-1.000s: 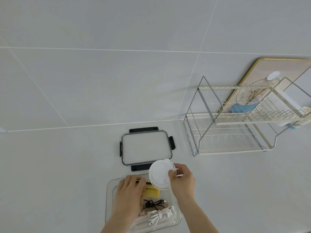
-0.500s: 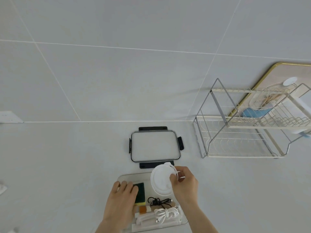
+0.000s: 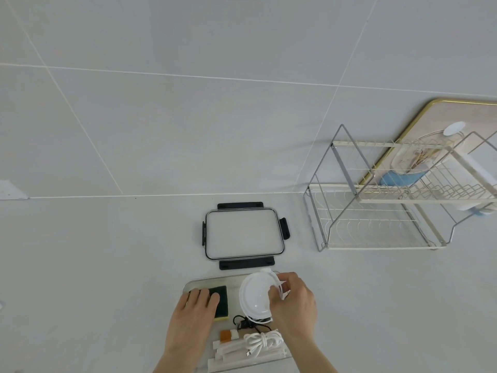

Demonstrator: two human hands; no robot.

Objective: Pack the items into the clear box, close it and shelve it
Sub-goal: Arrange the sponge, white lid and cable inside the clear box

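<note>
The clear box sits open near the bottom of the view. Inside lie a green and yellow sponge, a black cable, a coiled white cable, white sticks and an orange piece. My left hand rests flat on the sponge, fingers apart. My right hand grips a round white lid over the box's right half, tilted on edge. The box's lid, with black latches, lies flat on the counter just behind the box.
A two-tier wire dish rack stands at the right, against the wall. Behind it leans a gold-rimmed tray, with a blue item and white things near the rack's upper tier. A white outlet plate is at the left wall.
My left hand slid the sponge to the box's left end. My right hand brought the white lid lower over the box. The camera shifted, showing more of the counter.
</note>
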